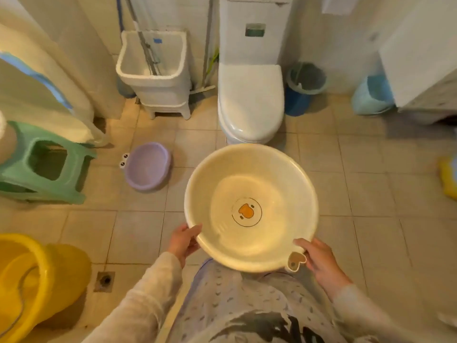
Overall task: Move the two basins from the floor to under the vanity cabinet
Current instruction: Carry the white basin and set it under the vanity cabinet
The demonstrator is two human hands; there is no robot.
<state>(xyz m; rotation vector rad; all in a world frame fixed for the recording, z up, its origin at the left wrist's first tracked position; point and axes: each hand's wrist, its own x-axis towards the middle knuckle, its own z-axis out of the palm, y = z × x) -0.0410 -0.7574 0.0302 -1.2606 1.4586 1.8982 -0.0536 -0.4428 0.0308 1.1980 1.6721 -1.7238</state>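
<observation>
I hold a large cream basin (249,184) with an orange duck mark in its bottom, lifted off the floor in front of me. My left hand (184,241) grips its near left rim. My right hand (319,259) grips the near right rim beside a brown heart-shaped tab. A smaller purple basin (148,167) with two cartoon eyes on its rim sits on the tiled floor to the left, below the mop sink. The white vanity cabinet (420,55) is at the upper right, with shadowed space under it.
A white toilet (249,95) stands straight ahead, a white mop sink (154,70) to its left. A blue bin (305,87) and a light blue bucket (372,95) stand by the cabinet. A green stool (42,162) is left, a yellow tub (27,280) lower left, a floor drain (105,280) beside it.
</observation>
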